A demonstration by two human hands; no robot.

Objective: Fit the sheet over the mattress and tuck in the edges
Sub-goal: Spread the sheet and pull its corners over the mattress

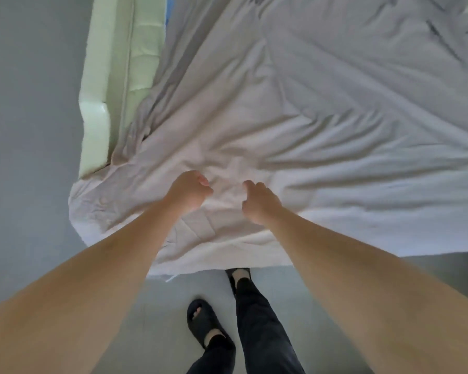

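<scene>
Here, the sheet (322,109) dominates: pale grey-lilac cloth, loose and heavily creased, spread over most of the mattress (143,49), its near edge hanging off the foot of the bed toward the grey floor (25,130). A strip of pale mattress along the left side lies uncovered. The near-left corner is draped but not pulled snug.

Handling: expect it light, soft, limp, no stiffness to push against. It'll bunch and slide rather than hold shape. Take it at the hem or corner seam, not mid-panel; a mid-panel pull only drags wrinkles.

Your left hand (188,191) has its fingers curled, seemingly gathering a pinch of cloth near the bed's foot, though motion blur makes that grip uncertain. Your right hand (260,202) sits just beside it, fingers bent down onto the fabric; whether it holds any, you can't tell.

Floor is smooth and bare-looking. Your feet in dark sandals (203,322) stand just beside the bed.
</scene>
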